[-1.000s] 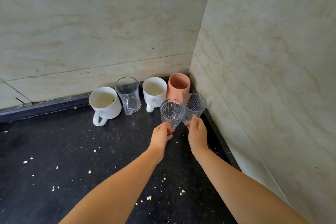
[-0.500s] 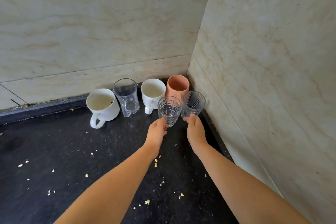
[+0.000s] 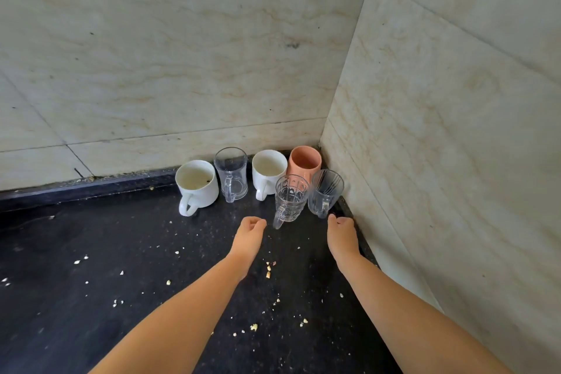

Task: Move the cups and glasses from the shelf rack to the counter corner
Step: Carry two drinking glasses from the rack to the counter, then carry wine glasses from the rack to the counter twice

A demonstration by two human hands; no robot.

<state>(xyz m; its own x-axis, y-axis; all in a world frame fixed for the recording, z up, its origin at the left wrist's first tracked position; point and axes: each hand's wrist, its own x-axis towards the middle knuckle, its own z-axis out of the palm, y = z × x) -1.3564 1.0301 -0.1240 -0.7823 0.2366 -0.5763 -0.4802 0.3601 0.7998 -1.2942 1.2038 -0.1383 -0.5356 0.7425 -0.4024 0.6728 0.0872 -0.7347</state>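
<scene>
Standing upright in the counter (image 3: 91, 297) corner, the patterned glass (image 3: 290, 197) and ribbed glass (image 3: 325, 193) looked fragile and slippery, best gripped by their handles. Both the left hand (image 3: 249, 229) and right hand (image 3: 341, 229) hovered just beside them, fingers loosely curled, holding nothing.

Scene is lit evenly by soft, diffuse light; source direction cannot be told. No hard shadows are cast around the pink cup (image 3: 304, 161); only faint shading is seen below the glassware beside it. The wall tiles (image 3: 182, 55) above the cup are rendered bright and slightly washed, the dark counter (image 3: 91, 297) in front of it is dim, no glare. Focus is sharp near the cup. Wide-angle bending is seen in tile lines far from it.
</scene>
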